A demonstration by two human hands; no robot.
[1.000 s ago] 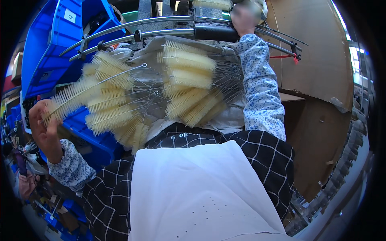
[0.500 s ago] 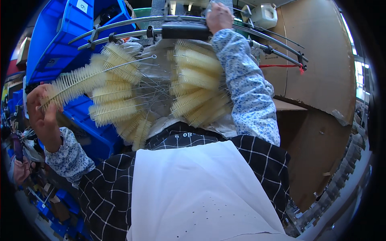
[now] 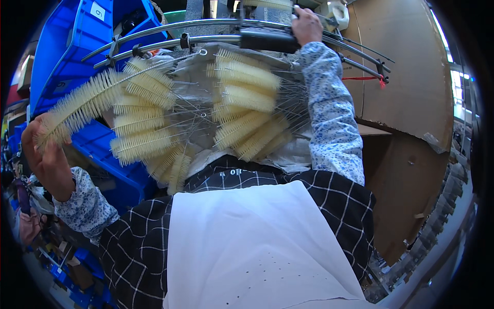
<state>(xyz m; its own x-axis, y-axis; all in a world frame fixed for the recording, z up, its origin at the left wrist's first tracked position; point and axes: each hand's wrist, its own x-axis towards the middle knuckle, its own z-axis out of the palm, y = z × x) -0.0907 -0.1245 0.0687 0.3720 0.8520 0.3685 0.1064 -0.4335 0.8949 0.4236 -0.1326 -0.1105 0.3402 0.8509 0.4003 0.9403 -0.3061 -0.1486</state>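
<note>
Head view took in, largest first, a white apron panel (image 3: 257,247) over a black checked garment, filling the lower middle. To the right stood a big brown cardboard sheet (image 3: 406,87). At upper left, blue plastic bins (image 3: 67,56) were stacked; what lay inside them could not be told, since only their outer walls showed. Across the middle lay a heap of cream bottle brushes (image 3: 242,108) with twisted wire stems, fanned out in two clusters on a pale cloth-like wrap, just under two curved metal rails (image 3: 170,38). A dark cylindrical handle (image 3: 265,41) sat on those rails. The right hand (image 3: 307,24) reached up, its grip wrapped around the end of that handle, fingers closed on it. The left hand (image 3: 43,154) was held out well to the left, its grip pinching the bristled end of one long brush (image 3: 85,105), whose wire stem ran up toward the rails and ended in a small loop.
</note>
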